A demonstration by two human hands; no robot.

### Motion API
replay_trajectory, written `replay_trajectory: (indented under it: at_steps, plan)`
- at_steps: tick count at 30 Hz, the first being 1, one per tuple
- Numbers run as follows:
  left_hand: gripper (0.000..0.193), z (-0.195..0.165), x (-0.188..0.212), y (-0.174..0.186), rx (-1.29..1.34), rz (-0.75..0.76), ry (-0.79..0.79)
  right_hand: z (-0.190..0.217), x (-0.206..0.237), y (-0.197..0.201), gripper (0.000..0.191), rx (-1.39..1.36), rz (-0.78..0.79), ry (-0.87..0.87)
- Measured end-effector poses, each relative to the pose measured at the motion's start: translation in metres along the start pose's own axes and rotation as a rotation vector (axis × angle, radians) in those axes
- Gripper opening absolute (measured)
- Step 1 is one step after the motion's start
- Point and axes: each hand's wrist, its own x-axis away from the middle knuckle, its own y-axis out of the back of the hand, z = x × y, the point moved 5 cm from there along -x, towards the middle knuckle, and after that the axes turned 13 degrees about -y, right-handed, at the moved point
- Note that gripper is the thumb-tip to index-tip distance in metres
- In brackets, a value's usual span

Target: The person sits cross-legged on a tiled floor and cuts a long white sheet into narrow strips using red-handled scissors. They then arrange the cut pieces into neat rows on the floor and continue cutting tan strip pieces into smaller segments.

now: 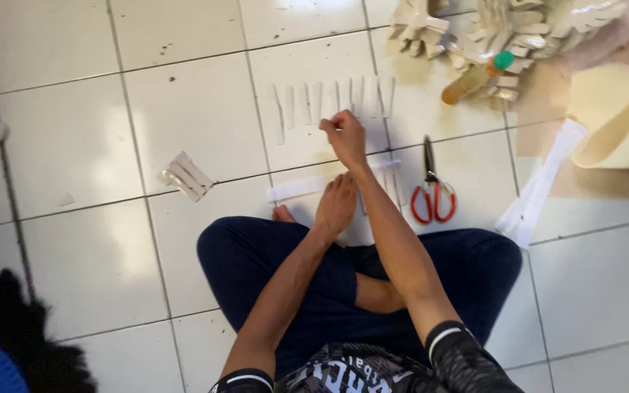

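Observation:
I sit cross-legged on a white tiled floor. My right hand [345,137] reaches forward and pinches a narrow white paper strip next to a row of several white strips [333,98] laid side by side on the tile. My left hand [336,204] rests flat on a long white paper band [296,188] that lies crosswise in front of my legs. More short strips [391,182] lie to the right of that hand.
Red-handled scissors [431,191] lie at the right. A small bundle of folded strips [186,177] sits at the left. At the top right are a heap of cream paper pieces [504,29], a glue bottle with a green cap [475,78], a cream sheet roll [613,109] and a white strip [540,185].

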Motion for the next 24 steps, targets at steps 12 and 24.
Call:
replay_trajectory:
  at_steps: [12, 24]
  plan:
    - [0.047, 0.007, 0.009, 0.013, 0.068, -0.302, -0.043, -0.112, 0.103, 0.135, 0.023, -0.131, -0.110, -0.261]
    - [0.028, 0.017, 0.012, 0.016, 0.119, -0.345, -0.044, -0.118, 0.122, 0.084, 0.021, 0.091, -0.052, -0.206]
